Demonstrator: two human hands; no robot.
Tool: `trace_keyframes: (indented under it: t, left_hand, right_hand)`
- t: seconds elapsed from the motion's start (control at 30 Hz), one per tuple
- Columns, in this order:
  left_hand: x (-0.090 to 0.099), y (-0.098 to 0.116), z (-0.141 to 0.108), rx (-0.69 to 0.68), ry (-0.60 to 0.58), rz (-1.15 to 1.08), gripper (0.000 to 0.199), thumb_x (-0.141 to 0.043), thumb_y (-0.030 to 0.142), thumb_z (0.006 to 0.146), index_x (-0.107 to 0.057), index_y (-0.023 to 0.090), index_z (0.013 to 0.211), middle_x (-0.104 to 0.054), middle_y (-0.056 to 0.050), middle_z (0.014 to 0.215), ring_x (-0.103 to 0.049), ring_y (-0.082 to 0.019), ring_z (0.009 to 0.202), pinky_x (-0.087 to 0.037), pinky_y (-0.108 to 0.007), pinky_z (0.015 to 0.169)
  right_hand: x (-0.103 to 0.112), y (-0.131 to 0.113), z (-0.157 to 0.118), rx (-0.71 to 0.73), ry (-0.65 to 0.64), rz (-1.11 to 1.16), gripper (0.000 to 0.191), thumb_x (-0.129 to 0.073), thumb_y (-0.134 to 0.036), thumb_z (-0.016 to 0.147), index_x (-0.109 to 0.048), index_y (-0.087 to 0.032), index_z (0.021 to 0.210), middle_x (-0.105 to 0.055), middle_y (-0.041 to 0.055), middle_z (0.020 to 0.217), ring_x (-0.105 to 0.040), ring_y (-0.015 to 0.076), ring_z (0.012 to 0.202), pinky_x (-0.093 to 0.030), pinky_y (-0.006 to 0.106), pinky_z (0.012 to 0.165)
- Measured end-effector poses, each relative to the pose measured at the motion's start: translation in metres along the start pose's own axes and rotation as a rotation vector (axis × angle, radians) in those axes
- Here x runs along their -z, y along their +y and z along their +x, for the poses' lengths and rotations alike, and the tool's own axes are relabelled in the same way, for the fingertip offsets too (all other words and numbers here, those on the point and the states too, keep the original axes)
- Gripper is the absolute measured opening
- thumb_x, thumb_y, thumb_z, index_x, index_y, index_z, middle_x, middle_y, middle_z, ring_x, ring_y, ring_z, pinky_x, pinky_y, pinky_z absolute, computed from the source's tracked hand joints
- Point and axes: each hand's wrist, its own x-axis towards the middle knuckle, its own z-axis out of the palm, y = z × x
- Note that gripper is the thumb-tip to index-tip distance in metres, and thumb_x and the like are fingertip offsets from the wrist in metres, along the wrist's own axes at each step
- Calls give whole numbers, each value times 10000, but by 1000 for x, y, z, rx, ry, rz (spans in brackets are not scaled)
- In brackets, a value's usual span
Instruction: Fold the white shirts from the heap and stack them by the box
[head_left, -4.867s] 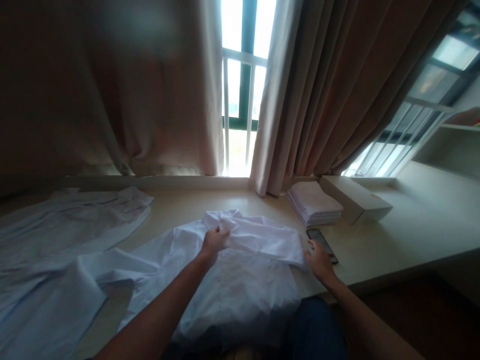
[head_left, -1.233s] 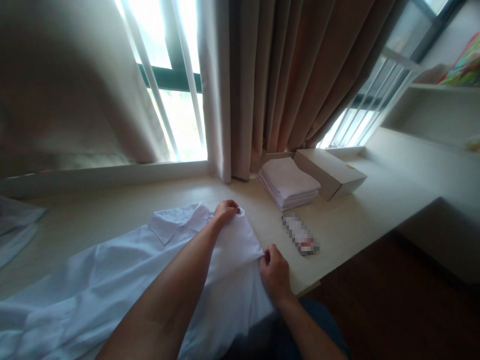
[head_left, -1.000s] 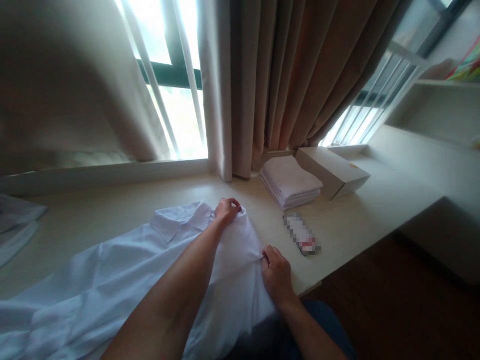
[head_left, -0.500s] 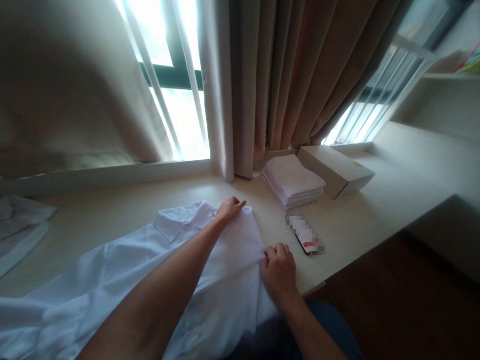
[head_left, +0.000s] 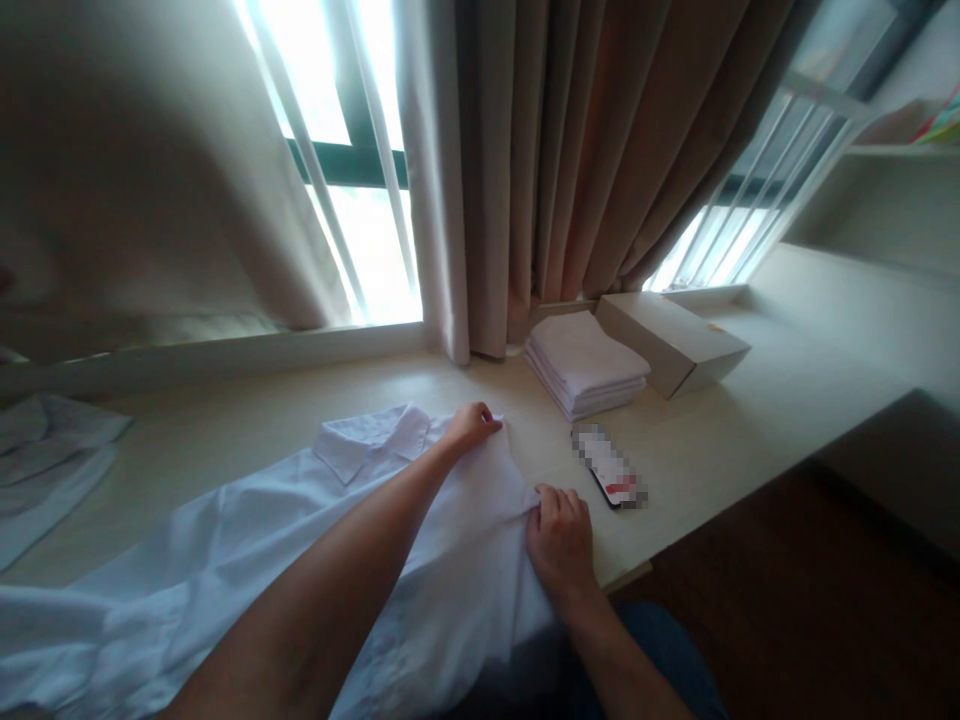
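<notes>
A white collared shirt (head_left: 450, 560) lies spread over the light tabletop, its collar toward the window and one sleeve running off to the left. My left hand (head_left: 475, 427) reaches across it and pinches the fabric near the shoulder corner, right of the collar. Closer to me, my right hand (head_left: 561, 540) grips the shirt's right edge, drawing the cloth into a small point with creases. My left forearm covers part of the shirt front. Just right of my right hand lies a phone-like flat object (head_left: 609, 468), its face pixelated.
A stack of folded white cloth (head_left: 586, 362) sits by the curtain (head_left: 525, 180), beside a closed pale box (head_left: 679, 345). More white garments (head_left: 52, 450) lie at the far left. The table's (head_left: 780, 420) front edge slants away on the right above a dark floor.
My left hand has slid slightly right along the shirt's upper edge. The right hand has shifted a little right, pulling the fabric edge into a sharper point.
</notes>
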Motion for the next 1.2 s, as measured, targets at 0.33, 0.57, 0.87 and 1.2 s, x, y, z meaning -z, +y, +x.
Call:
trace_keyframes:
  t: [0.33,0.57,0.87,1.2]
  left_hand:
    - [-17,-1,-7,25,78,101,400,-663,525,711,-592,235,977,-693,-60,978,-635,-218,895,-421,-269,682]
    - [-12,-8,-30,-77,211,192,439,-389,549,899,-539,199,1116,-667,-108,1074,-609,-214,1027,-435,-299,834]
    - [42,-72,-49,-284,205,356,365,-425,246,887,-585,192,1211,-514,-89,1384,-373,-248,1346,-213,-430,1137]
    - [39,-110,-56,-307,94,519,553,-265,428,948,-361,204,1444,-355,-79,1511,-279,-258,1405,-135,-516,1156]
  right_hand:
    - [8,-1,-1,43,13,28,156,-502,-89,820,-616,-177,882,-611,89,904,-525,237,920,-406,370,826]
    - [0,-17,-6,273,-33,136,340,-459,-255,939,-547,-152,1251,-584,119,1244,-477,237,1191,-336,413,1046]
    - [4,-11,15,185,-49,156,299,-381,-285,981,-625,-180,1119,-644,92,1127,-542,205,1074,-368,367,996]
    - [-57,-22,126,224,-458,-34,609,-223,-489,981,-276,-154,1488,-239,71,1553,-158,201,1433,-91,412,1157]
